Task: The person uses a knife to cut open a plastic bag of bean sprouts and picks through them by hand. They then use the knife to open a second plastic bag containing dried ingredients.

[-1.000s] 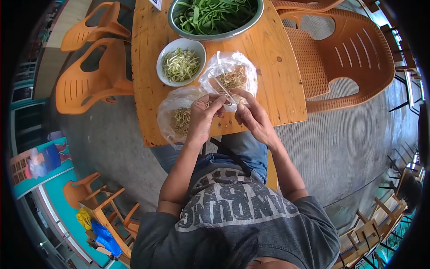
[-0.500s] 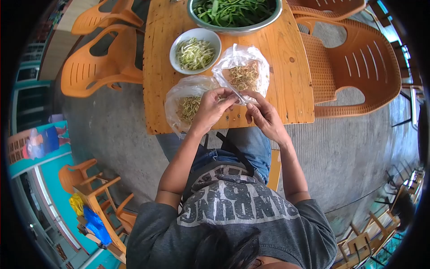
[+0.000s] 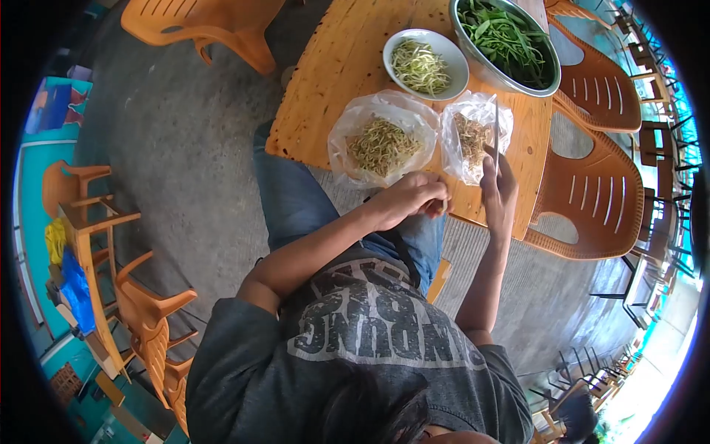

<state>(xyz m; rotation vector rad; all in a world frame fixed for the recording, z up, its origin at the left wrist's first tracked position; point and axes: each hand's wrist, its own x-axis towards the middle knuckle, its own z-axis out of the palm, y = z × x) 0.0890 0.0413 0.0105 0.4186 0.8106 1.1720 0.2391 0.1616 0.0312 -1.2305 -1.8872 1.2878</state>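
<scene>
My right hand (image 3: 500,189) holds a knife (image 3: 497,133) upright, its blade over the edge of a small plastic bag of brownish scraps (image 3: 471,140). Beside the table's front edge, my left hand (image 3: 414,198) is closed, fingers curled in; what they hold, if anything, is hidden. Just beyond it lies an open plastic bag of bean sprouts (image 3: 381,146). Farther back, a white bowl (image 3: 459,72) contains pale trimmed sprouts (image 3: 419,67). A large metal basin (image 3: 547,90) with green leafy stems (image 3: 506,43) stands at the table's back right.
The wooden table (image 3: 318,96) has its near edge over my legs. Orange plastic chairs stand at the left (image 3: 229,26) and right (image 3: 599,189). More chairs and a small wooden table (image 3: 107,344) are at the lower left.
The view has turned, shifting the table rightward. My hands, close together earlier, are now apart; the right has lifted the knife upright, and the left has curled closed.
</scene>
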